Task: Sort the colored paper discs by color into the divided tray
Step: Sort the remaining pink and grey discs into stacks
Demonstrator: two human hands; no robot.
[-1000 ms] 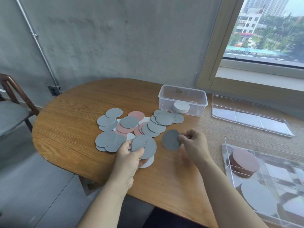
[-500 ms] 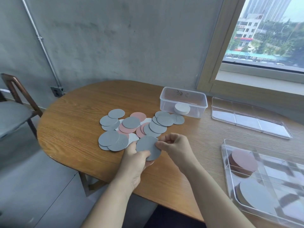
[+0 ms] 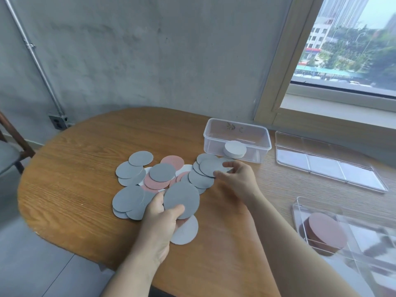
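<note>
Warm wooden table (image 3: 75, 168), grain showing, a soft satin sheen. The grey discs (image 3: 161, 172) look like matt paper, and the pink disc (image 3: 172, 161) is matt too. Clear glossy plastic for the tub (image 3: 235, 133), the flat lid (image 3: 325, 166) and the divided tray (image 3: 300, 211). Behind, a rough mottled concrete wall (image 3: 150, 61) and a dull metal pipe (image 3: 36, 58).

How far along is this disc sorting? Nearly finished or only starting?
Early on. Done: a pink stack sits in the divided tray, and white discs are in the clear box. In hand: the left hand grips a grey disc; the right hand reaches into the pile. Left: that mixed pile on the table.
</note>
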